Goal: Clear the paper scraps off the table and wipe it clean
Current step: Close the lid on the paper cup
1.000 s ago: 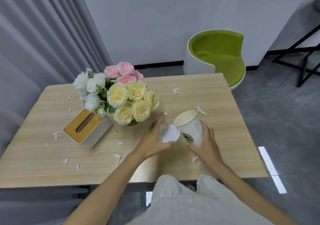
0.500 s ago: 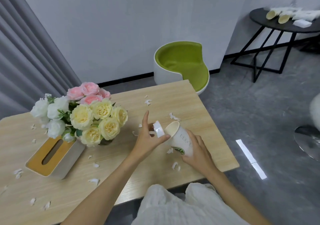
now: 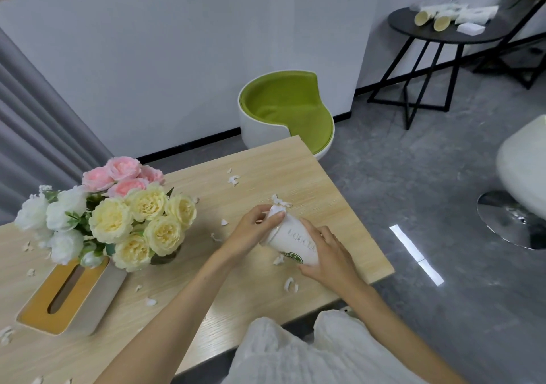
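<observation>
Paper scraps (image 3: 291, 284) lying scattered over much of the wooden table (image 3: 310, 177): some around the flowers (image 3: 133, 215) and the tissue box (image 3: 68, 298), some just beside the two hands, so the clearing seems only partly done and the wiping probably not begun. Gripping a paper cup (image 3: 292, 243) with the right hand (image 3: 331, 253), fingers curled round its lower part, and tilting it with the mouth pointing away from the body and low over the table, most likely so that it is serving as a small bin for the scraps. Pinching a white wad of paper (image 3: 276, 214) with the left hand (image 3: 251, 233), fingers bent around it, right at the rim of the cup; seemingly pushing it inside, or perhaps using it to sweep scraps toward the mouth, hard to say which. Not showing its inside from this angle, so impossible to tell what the cup is containing. Showing only a dark slot on the tissue box, with no tissue sticking out.
</observation>
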A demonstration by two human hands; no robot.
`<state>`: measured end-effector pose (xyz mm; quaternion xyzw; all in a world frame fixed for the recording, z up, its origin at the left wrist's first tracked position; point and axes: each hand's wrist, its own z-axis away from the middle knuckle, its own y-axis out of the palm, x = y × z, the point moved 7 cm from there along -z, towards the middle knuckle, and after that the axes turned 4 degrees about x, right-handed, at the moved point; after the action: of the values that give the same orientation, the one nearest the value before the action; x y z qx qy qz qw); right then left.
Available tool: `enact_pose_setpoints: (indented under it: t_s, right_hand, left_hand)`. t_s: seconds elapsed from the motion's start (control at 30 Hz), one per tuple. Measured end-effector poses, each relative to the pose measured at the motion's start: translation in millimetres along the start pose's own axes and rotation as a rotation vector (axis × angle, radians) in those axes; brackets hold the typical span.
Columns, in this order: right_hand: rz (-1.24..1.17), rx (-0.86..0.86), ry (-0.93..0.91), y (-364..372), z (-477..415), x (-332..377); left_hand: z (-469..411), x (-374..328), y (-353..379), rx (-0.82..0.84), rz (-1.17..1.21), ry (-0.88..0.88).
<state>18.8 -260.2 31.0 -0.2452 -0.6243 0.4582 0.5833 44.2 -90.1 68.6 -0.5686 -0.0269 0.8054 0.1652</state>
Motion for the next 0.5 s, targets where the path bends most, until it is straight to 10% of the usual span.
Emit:
enact_pose_setpoints:
  t_s: [0.5]
  right_hand:
    - [-0.061,-0.146,0.023,13,-15,0]
  left_hand:
    - [-15,-2,12,-0.006,-0.379,-0.090]
